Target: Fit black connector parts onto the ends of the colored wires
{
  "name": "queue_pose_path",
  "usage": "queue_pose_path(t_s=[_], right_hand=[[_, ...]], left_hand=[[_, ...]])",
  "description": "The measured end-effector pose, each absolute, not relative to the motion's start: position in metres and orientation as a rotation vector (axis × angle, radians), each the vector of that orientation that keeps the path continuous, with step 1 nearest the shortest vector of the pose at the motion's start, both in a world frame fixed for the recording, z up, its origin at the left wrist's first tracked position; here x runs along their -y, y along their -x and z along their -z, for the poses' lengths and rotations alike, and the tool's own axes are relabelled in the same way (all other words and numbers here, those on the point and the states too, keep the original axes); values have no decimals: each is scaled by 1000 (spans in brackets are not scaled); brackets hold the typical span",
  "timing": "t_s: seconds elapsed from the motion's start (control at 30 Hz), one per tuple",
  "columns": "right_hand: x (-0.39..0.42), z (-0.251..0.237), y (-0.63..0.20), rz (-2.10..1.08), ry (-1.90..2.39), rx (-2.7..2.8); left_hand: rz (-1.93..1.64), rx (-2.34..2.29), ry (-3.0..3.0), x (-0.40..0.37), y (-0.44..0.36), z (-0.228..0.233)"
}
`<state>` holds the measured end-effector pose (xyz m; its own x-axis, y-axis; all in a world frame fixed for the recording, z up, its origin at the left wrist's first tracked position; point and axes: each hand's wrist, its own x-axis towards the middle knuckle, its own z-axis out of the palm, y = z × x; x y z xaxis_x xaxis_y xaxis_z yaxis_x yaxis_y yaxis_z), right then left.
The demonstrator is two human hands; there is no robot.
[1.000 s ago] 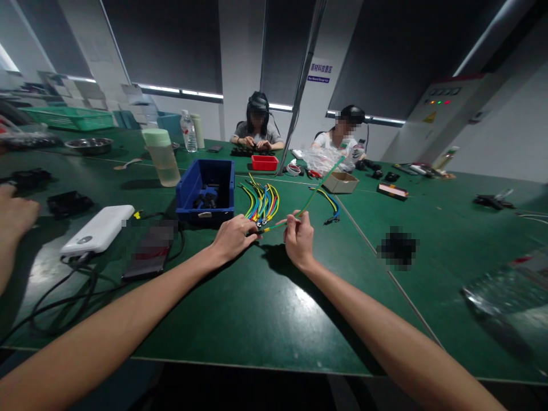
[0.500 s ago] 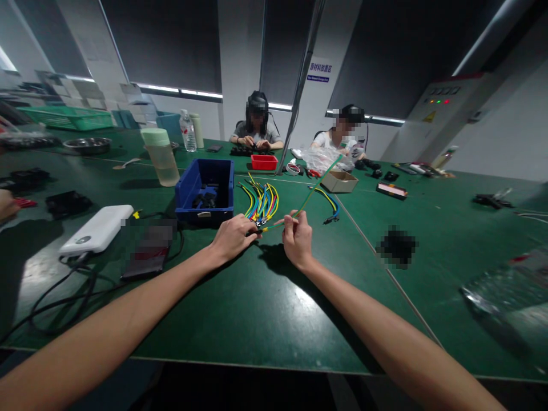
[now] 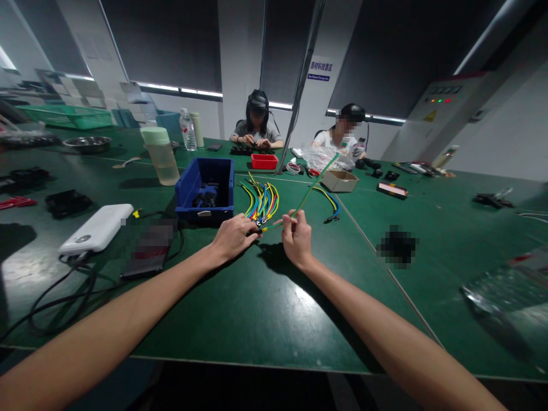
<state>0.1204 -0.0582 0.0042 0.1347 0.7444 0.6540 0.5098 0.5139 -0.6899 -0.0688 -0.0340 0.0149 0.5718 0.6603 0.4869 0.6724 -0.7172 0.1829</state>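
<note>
A green-and-yellow wire (image 3: 311, 191) slants up to the right from between the fingers of my right hand (image 3: 297, 238), which pinches it. Its lower end, with a yellow band, runs to my left hand (image 3: 234, 235). There my thumb and fingers close on a small black connector (image 3: 258, 230), mostly hidden by them. Just beyond my left hand lies a bundle of yellow, blue, green and red wires (image 3: 263, 200) with metal-looking ends towards me. Farther right, a few yellow and blue wires (image 3: 329, 200) with black ends rest on the green table (image 3: 257, 308).
Left of the bundle stands a blue bin (image 3: 204, 214) with black parts inside. A power bank (image 3: 97, 229), a phone (image 3: 148, 251) and cables lie at left. Behind are a cup (image 3: 160, 157), a red tray (image 3: 264, 161) and a cardboard box (image 3: 340, 181). Two people sit opposite.
My hands and the wire stay almost still. Another person's hand at the left edge has gone out of view, leaving a red item on the table there.
</note>
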Motion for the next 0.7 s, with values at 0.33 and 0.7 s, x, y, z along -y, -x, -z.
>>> queue_pose_path(t_s=[0.33,0.7], right_hand=[[59,-6,-119,-257,1120,1560],[57,-5,-117,-443,1054,1607]], left_hand=[[836,1173,2756,34,69,-14],[796,1191,2743,35,69,-16]])
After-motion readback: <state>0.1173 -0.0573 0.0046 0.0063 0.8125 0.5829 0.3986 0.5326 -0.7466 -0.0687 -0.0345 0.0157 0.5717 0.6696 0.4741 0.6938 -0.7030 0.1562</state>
